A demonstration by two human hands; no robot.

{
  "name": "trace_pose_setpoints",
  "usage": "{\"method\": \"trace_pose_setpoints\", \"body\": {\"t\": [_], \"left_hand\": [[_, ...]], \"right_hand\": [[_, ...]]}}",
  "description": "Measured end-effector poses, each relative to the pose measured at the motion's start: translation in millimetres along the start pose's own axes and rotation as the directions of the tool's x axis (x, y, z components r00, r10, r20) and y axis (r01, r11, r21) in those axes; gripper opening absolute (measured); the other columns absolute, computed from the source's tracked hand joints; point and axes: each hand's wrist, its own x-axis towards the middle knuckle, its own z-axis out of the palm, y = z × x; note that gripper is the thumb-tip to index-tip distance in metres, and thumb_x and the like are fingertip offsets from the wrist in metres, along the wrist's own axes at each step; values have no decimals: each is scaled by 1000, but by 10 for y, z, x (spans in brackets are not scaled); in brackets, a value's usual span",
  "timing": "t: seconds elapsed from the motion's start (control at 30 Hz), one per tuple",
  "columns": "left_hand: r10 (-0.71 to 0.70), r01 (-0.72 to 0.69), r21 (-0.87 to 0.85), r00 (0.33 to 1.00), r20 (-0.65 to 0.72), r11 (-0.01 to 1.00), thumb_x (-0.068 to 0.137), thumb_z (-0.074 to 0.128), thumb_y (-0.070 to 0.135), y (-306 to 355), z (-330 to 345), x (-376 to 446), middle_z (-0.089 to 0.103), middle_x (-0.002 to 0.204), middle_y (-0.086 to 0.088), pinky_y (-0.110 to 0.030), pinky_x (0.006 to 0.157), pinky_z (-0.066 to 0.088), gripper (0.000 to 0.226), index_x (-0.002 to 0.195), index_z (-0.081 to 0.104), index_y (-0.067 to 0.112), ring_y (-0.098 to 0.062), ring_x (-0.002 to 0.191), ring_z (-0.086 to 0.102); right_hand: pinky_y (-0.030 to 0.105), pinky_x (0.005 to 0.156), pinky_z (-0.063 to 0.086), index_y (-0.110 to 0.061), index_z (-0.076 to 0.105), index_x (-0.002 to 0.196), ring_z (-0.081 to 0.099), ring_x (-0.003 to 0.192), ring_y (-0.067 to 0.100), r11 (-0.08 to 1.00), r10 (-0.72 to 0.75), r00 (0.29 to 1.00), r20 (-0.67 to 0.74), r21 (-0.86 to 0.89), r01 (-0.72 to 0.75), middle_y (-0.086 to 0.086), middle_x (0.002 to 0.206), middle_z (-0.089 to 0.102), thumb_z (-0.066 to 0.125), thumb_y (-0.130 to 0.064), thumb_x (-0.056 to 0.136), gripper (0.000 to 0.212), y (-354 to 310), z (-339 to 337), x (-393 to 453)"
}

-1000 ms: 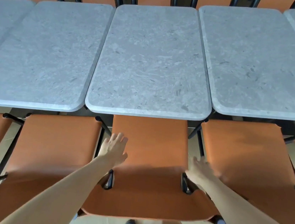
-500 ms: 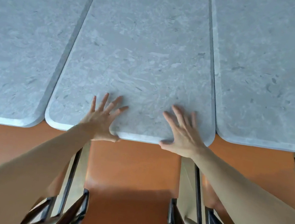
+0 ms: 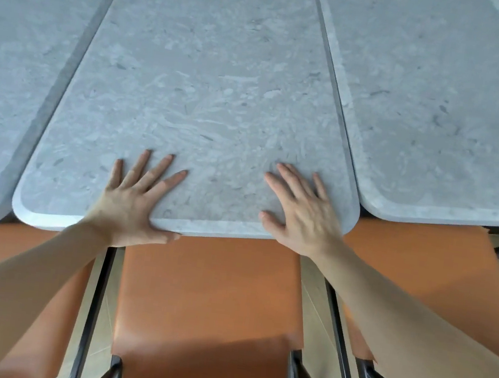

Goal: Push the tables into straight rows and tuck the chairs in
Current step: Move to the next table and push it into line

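Bright, even daylight, soft across the grey tabletop (image 3: 217,84). Dark shadow over the near orange chair seat (image 3: 204,368). Wide-angle bowing at edges; slight softness throughout, no glare.

The middle counter (image 3: 210,89) had lots of bare grey top past the left hand (image 3: 133,203) and right hand (image 3: 304,217). The left counter (image 3: 21,66) and right counter (image 3: 441,102) sat close on both sides, with thin gaps. The orange chair (image 3: 210,294) stood just under the near edge, black bars beside it.
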Motion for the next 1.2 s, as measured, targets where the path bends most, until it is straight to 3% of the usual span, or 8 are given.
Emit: {"method": "trace_pose_setpoints", "body": {"t": [0.17,0.27,0.47,0.6,0.83,0.97,1.2], "left_hand": [[-22,21,-12,999,-29,1000,54,31,102,2,18,-8,-19,168,14,-64,121,-9,121,152,-20,55,-23,156,-19],[-48,48,-43,999,-14,998,51,38,105,27,3,-21,-22,167,12,-67,119,-12,122,145,-28,62,-24,155,-21],[-33,32,-23,998,-48,999,40,11,113,6,29,17,-15,168,18,-63,122,0,123,147,-23,63,-24,157,-14],[-19,17,-33,998,-64,999,38,12,113,-27,40,37,-12,168,19,-59,123,5,122,146,-20,66,-23,158,-11],[27,-31,-37,994,-104,999,40,16,113,-154,119,127,-11,164,25,-56,122,6,117,142,-20,71,-19,157,-10],[54,-64,-80,990,-128,995,42,23,113,-204,128,167,-7,164,25,-59,119,10,115,144,-12,73,-21,158,-4],[52,-63,-76,989,-136,995,41,21,113,-259,112,319,-12,161,28,-58,122,5,114,141,-16,74,-19,157,-7]], "right_hand": [[53,122,19,-24,39,151,27,150,14,998,55,998,-7,-7,-55,-2,162,32,32,-58,91,70,-24,39,-43],[50,122,19,-26,42,150,30,148,11,990,140,988,-66,26,-138,-4,159,38,30,-55,91,67,-62,65,-80],[48,124,15,-28,38,153,24,151,8,985,169,985,-44,28,-168,-6,162,32,31,-62,91,71,-64,62,-91],[48,124,12,-26,29,157,16,153,10,989,137,990,-9,-47,-138,-4,166,24,29,-68,93,76,-71,80,-106],[45,123,18,-28,35,155,23,151,10,985,146,987,-62,-81,-150,-6,163,30,8,-72,80,91,-92,54,-88],[45,123,19,-28,34,155,24,151,10,985,133,990,-48,-105,-138,-6,163,30,7,-71,79,92,-105,23,-60],[46,123,20,-29,32,156,26,150,11,984,138,990,-34,-108,-141,-7,163,30,8,-72,81,90,-36,53,98]]}}
